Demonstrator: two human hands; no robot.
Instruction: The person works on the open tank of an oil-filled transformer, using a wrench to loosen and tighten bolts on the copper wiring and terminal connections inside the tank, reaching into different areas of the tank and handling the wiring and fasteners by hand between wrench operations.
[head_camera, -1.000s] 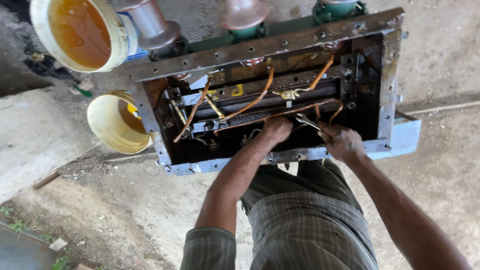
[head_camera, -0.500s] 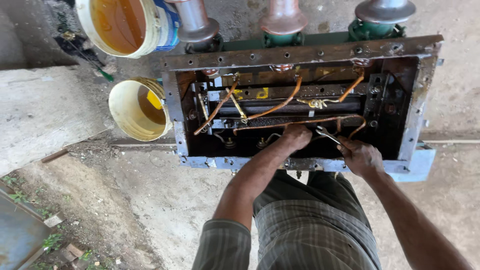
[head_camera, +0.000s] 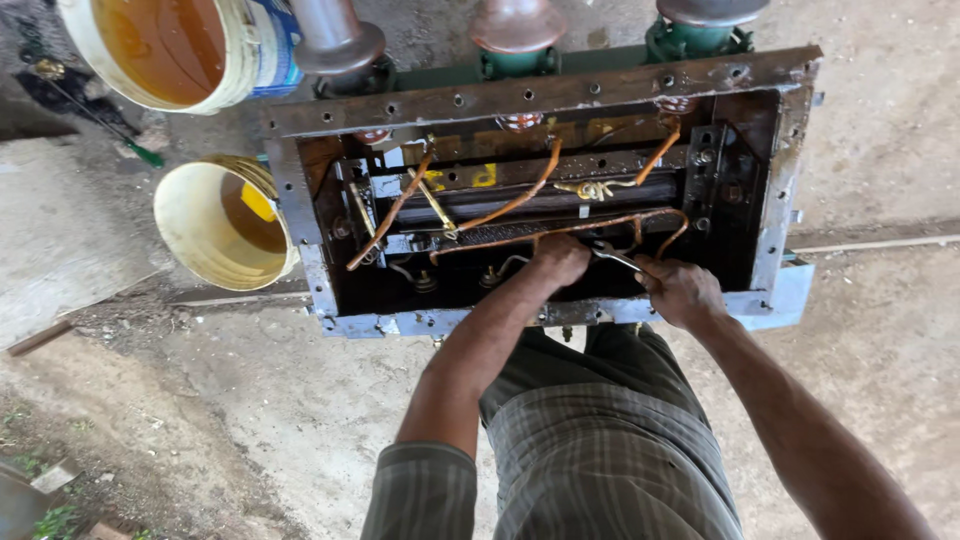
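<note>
An open rectangular metal tank (head_camera: 300, 180) stands before me, with copper leads (head_camera: 520, 200) and dark windings inside. My left hand (head_camera: 558, 262) reaches down into the tank near its front wall, fingers curled around something among the leads; what it holds is hidden. My right hand (head_camera: 680, 292) rests at the tank's front rim and grips the handle of a metal spanner (head_camera: 612, 256), whose head points toward my left hand. Three bushings (head_camera: 518, 28) rise along the tank's far side.
Two cream buckets of amber oil stand left of the tank: a larger bucket (head_camera: 240, 85) at the top left and a smaller bucket (head_camera: 180, 225) below it. A concrete slab (head_camera: 60, 240) lies at the left. Bare dusty ground surrounds the tank.
The view has shifted, so the tank and buckets sit further right and lower in the frame. Both hands stay at the same spot inside the tank's front edge.
</note>
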